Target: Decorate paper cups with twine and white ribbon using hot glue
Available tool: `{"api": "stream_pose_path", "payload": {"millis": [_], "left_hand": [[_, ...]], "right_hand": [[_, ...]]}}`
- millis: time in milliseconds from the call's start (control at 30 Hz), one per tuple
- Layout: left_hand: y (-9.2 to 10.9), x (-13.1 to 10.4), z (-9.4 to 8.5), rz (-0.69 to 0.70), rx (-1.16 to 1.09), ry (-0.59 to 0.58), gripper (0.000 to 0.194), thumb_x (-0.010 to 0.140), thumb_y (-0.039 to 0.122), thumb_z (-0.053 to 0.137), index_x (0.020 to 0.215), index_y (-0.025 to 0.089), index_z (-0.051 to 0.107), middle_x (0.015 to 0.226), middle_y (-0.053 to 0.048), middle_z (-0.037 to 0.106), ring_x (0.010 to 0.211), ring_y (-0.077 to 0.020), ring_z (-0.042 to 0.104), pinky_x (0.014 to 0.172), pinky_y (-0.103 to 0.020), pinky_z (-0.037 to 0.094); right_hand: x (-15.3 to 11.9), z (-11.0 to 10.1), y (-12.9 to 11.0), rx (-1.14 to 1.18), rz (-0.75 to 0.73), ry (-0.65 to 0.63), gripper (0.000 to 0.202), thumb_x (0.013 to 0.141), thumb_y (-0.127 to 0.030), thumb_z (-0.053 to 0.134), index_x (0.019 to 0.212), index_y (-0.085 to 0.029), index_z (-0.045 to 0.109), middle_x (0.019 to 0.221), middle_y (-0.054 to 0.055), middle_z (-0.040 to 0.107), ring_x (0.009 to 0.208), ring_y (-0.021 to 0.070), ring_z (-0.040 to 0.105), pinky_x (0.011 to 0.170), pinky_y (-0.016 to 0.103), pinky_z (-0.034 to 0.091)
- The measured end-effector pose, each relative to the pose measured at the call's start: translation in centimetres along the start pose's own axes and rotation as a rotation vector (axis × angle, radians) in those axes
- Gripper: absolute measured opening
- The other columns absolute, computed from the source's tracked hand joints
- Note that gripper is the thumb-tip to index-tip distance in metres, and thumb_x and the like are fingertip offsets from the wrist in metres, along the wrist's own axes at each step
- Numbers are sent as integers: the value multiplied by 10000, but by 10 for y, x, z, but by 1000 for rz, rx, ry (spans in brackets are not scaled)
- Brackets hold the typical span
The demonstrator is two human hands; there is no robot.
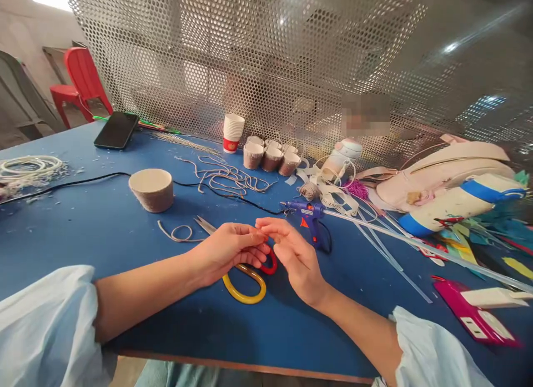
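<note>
My left hand (pixel 227 251) and my right hand (pixel 295 259) meet at the fingertips above the blue table. The left thumb and fingers are pinched together; whatever is between them is too small to make out. My right fingers are bent and close together, touching the left fingertips. Scissors with yellow and red handles (pixel 245 295) lie beneath the hands, blades pointing up-left. A short cord (pixel 180 234) curls beside the blades. A twine-wrapped cup (pixel 152 190) stands to the left. Just beyond my right hand is a blue glue gun (pixel 310 212) with a long glue stick in its back.
Several small wrapped cups (pixel 272 155), stacked paper cups (pixel 234 132) and loose cord (pixel 229 176) are farther back. A black phone (pixel 116 130) lies back left. On the right are a pink bag (pixel 449 173), a bottle (pixel 458 204) and a magenta phone (pixel 468 315).
</note>
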State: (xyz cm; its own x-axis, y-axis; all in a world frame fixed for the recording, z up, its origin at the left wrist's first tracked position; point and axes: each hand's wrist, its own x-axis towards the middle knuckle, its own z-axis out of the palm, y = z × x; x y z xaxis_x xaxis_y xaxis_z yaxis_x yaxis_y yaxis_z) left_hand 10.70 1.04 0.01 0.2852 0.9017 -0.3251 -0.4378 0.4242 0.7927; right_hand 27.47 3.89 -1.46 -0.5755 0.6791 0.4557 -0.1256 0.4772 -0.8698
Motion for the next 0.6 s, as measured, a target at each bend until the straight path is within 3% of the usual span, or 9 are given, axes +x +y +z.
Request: {"api": "stream_pose_path", "payload": {"millis": [167, 333, 467, 600], "left_hand": [[-1, -7, -4, 8, -70, -79, 163, 687, 217, 787, 748, 89, 706, 722, -80, 695, 634, -122, 653, 651, -220, 531], [-7, -11, -4, 8, -36, -50, 229, 607, 226, 847, 749, 119, 703, 670, -19, 648, 562, -63, 556, 588, -185, 473], [1, -9, -5, 69, 101, 99, 247, 532, 259, 851, 707, 164, 704, 646, -5, 621, 519, -57, 492, 500, -190, 410], [37, -18, -23, 374, 386, 362, 151, 627, 280, 738, 753, 198, 725, 584, 8, 553, 511, -82, 470, 478, -216, 397]], "right_hand": [[-2, 5, -5, -266, -116, -19, 244, 977, -188, 429, 1157, -272, 571, 1271, 74, 574, 1187, 203, 555, 1010, 440, 494], [-4, 9, -3, -496, -216, 16, 285, 954, -114, 429, 1173, -264, 534, 1253, 96, 589, 1176, 203, 567, 983, 437, 518], [-3, 9, -3, -627, -279, -11, 301, 938, -107, 457, 1203, -238, 510, 1242, 126, 592, 1191, 220, 561, 988, 448, 511], [-2, 7, -5, -674, -324, -44, 298, 924, -96, 466, 1192, -219, 507, 1218, 140, 607, 1145, 219, 586, 957, 430, 528]]}}
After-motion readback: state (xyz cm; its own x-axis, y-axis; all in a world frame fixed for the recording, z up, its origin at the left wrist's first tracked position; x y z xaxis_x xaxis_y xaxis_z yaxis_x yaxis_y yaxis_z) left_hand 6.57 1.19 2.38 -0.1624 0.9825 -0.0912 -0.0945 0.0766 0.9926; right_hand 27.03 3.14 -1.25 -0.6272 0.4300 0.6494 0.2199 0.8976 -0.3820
